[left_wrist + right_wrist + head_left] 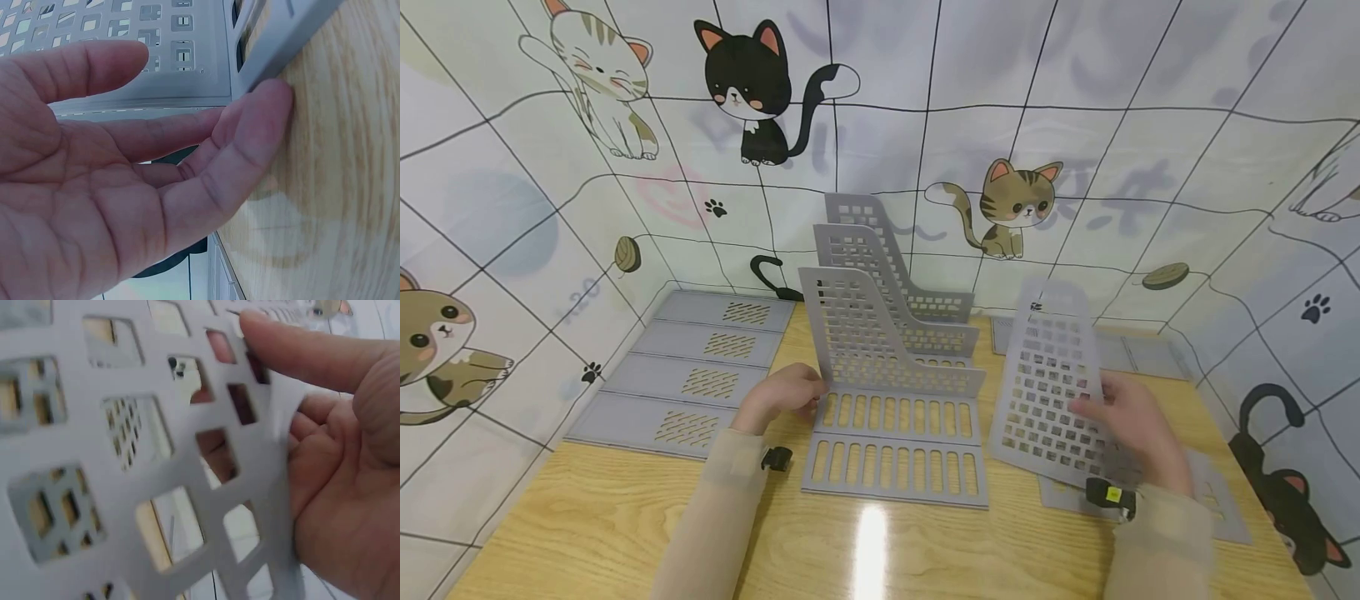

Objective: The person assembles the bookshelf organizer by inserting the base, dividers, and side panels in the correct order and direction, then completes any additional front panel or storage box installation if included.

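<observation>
A grey plastic file rack stands mid-table, with three upright slotted dividers (910,364) on a flat slotted base (895,441). My left hand (786,392) is at the rack's left side. In the left wrist view, that hand's fingertips (265,115) touch the base edge by a divider's lower corner, while the thumb stays apart from the panel. My right hand (1138,421) pinches a loose grey perforated panel (1056,296) by its right edge, raised and tilted above the table. The thumb (300,353) lies on the near face; the other fingers are partly hidden behind it.
Grey panels with slanted slots (700,387) lie in a row at the left. Another flat grey panel (1217,492) lies at the right, partly under the right hand. More flat pieces (1142,354) lie at the back right. A cat-print sheet (880,142) encloses the table.
</observation>
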{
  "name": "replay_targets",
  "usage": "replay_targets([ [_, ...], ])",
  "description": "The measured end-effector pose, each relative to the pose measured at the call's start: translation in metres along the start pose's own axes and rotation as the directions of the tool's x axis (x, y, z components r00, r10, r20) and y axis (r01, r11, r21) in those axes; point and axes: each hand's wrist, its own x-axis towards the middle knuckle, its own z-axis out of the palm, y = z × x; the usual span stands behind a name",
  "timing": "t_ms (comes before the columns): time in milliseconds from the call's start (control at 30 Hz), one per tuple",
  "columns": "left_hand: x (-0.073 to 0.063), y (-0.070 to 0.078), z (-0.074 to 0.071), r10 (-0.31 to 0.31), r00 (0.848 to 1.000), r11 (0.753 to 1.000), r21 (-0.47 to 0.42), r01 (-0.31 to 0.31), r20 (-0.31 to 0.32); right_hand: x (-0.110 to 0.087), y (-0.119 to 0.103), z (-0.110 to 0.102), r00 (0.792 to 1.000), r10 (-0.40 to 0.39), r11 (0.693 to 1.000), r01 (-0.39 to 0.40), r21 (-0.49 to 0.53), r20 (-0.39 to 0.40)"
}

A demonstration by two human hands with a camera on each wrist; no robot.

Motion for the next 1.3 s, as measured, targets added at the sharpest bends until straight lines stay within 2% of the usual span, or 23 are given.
replay_targets([
  [100,0.000,0.001,0.000,-0.007,1.000,1.000,-0.001,0.007,0.000,0.000,-0.008,0.004,0.999,-0.030,0.999,0.030,0.021,-0.012],
  [333,-0.001,0.002,0.000,0.003,1.000,1.000,0.006,-0.003,0.008,-0.003,-0.015,0.003,0.999,-0.031,0.998,0.033,0.056,-0.036],
  [633,-0.001,0.002,0.000,0.004,1.000,1.000,0.006,-0.004,0.005,-0.006,-0.023,0.006,0.993,-0.099,0.993,0.103,0.056,-0.062],
  [733,-0.002,0.002,0.001,-0.001,1.000,1.000,0.009,0.001,0.003,-0.007,-0.022,0.005,0.987,-0.151,0.986,0.154,0.060,-0.058],
  [933,-0.002,0.003,0.000,-0.008,1.000,1.000,-0.004,0.008,0.005,-0.010,-0.020,0.001,0.958,-0.278,0.957,0.282,0.066,-0.065],
  [1100,-0.002,0.003,0.000,-0.007,1.000,1.000,-0.003,0.007,0.012,-0.014,-0.021,-0.002,0.950,-0.309,0.945,0.311,0.097,-0.029],
  [1167,-0.002,0.003,0.000,-0.003,1.000,1.000,0.014,0.003,0.010,-0.015,-0.023,-0.003,0.950,-0.314,0.946,0.312,0.084,0.002],
  [1300,-0.003,0.003,0.000,-0.010,1.000,0.999,0.049,0.010,0.005,-0.015,-0.026,-0.001,0.935,-0.347,0.937,0.344,0.055,0.072],
])
